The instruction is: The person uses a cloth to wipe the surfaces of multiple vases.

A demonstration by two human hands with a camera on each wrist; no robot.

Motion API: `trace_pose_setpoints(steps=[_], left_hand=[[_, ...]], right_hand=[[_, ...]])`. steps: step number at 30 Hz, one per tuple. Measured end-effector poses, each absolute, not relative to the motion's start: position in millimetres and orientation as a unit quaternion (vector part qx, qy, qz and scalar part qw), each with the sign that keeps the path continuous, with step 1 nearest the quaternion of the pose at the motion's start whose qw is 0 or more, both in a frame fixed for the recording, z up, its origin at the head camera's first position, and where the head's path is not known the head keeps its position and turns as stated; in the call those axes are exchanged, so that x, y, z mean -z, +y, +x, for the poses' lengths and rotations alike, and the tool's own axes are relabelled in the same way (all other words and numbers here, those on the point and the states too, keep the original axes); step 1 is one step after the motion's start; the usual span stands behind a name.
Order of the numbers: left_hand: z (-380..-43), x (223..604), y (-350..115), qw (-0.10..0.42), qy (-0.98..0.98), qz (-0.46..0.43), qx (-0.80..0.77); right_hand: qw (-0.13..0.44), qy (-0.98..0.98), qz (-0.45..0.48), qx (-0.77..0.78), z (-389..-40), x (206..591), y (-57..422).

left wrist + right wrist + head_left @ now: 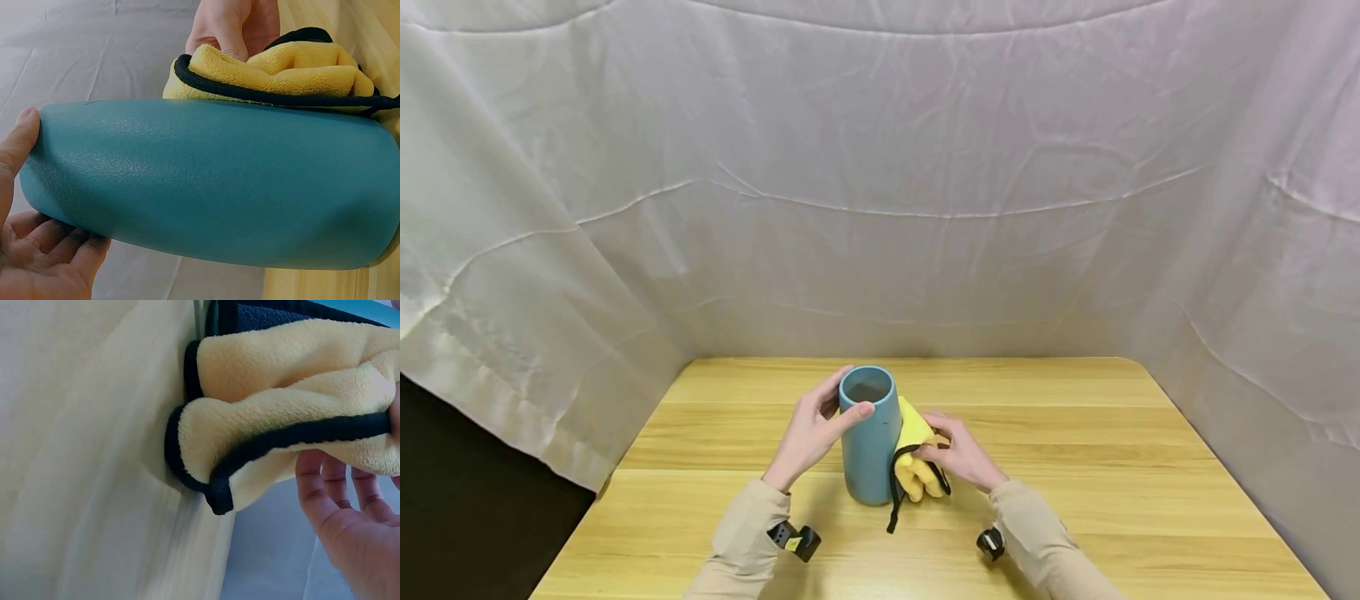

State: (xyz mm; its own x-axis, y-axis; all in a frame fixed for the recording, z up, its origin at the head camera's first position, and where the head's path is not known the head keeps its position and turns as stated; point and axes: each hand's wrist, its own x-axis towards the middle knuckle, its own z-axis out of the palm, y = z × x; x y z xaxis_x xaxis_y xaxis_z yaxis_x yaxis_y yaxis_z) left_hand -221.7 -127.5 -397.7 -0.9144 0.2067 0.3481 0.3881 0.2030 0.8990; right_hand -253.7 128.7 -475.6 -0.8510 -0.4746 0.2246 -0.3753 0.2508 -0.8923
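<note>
Blue vase (871,457) upright on wood-grain table (1090,475), gripped near its rim by left hand (809,431). Yellow cloth (914,427) against its side, pinched by right hand (961,456). Step judged: wiping the exterior; next stroke likely needs steady bracing and even pressure. Pale curtains (925,133) enclose the table's back and sides

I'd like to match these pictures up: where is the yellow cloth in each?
Head: the yellow cloth, below centre, slightly right, beside the blue container.
Left wrist: upper right, along the container's side.
Right wrist: upper right, running off the right edge.
Shared landmark: the container, a sliver top right in right wrist.
</note>
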Motion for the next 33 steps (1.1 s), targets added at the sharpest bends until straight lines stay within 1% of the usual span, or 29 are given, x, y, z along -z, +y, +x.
trace_pose_setpoints(steps=[4,9,12,16,20,25,29,33], left_hand=[[-221.5,397.3,-127.4,0.075,-0.772,-0.191,0.602],[-222.1,397.2,-127.3,0.079,-0.771,-0.19,0.602],[-222.1,397.3,-127.5,0.079,-0.771,-0.192,0.602],[-221.9,397.6,-127.5,0.08,-0.77,-0.194,0.603],[-222.4,398.0,-127.8,0.083,-0.768,-0.195,0.604],[-223.3,398.3,-128.7,0.085,-0.768,-0.198,0.603],[-223.5,398.6,-129.3,0.087,-0.768,-0.199,0.602],[-223.4,398.4,-129.5,0.087,-0.769,-0.199,0.601]], right_hand=[[0.031,0.789,-0.267,0.552,-253.9,477.7,128.2],[0.028,0.781,-0.266,0.565,-252.1,476.8,127.2],[0.028,0.777,-0.263,0.571,-250.2,475.2,126.3],[0.013,0.775,-0.257,0.578,-247.4,469.4,123.4],[-0.007,0.768,-0.256,0.587,-245.5,455.4,117.9],[-0.028,0.765,-0.259,0.589,-244.2,429.2,110.5],[-0.029,0.763,-0.265,0.589,-243.9,411.8,106.5],[-0.023,0.766,-0.268,0.584,-243.7,404.0,105.4]])
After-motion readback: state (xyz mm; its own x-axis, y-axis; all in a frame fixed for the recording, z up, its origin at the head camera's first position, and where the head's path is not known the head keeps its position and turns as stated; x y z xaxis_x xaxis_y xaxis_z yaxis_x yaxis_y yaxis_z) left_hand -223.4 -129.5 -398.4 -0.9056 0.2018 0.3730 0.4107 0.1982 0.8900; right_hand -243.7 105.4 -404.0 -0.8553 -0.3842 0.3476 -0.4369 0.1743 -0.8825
